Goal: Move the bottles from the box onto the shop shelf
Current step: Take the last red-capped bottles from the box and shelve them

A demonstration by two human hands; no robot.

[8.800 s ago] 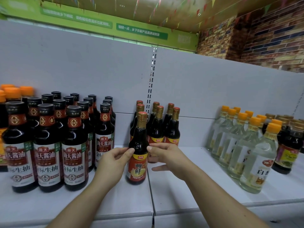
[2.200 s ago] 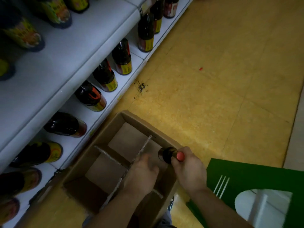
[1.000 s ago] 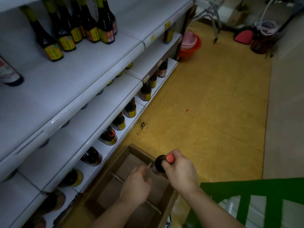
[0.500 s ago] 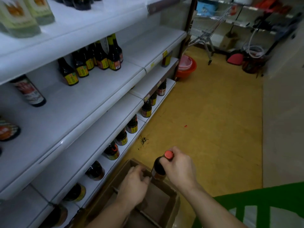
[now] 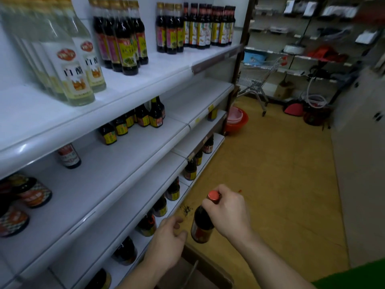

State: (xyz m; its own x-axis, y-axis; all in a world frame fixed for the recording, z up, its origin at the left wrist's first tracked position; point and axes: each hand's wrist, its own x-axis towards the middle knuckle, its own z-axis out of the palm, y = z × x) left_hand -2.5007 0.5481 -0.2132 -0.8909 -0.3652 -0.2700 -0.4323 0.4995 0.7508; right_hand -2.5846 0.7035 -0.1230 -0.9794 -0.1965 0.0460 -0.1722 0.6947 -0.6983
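Bottle [image 5: 201,225], one, gripped at neck by right hand [image 5: 229,214]; left hand [image 5: 166,245] loosely curled, empty.

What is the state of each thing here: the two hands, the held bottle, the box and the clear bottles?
Bottle: capped, held in the air, nearly upright.
Right hand: grips the bottle's neck.
Left hand: fingers loosely curled, holds nothing.
Box: open at the top.
Clear bottles: capped, upright on the top shelf.

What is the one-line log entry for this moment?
right hand: grips dark bottle at neck, clear of box | left hand: loosely curled, holding nothing | shelf: bottle not yet placed
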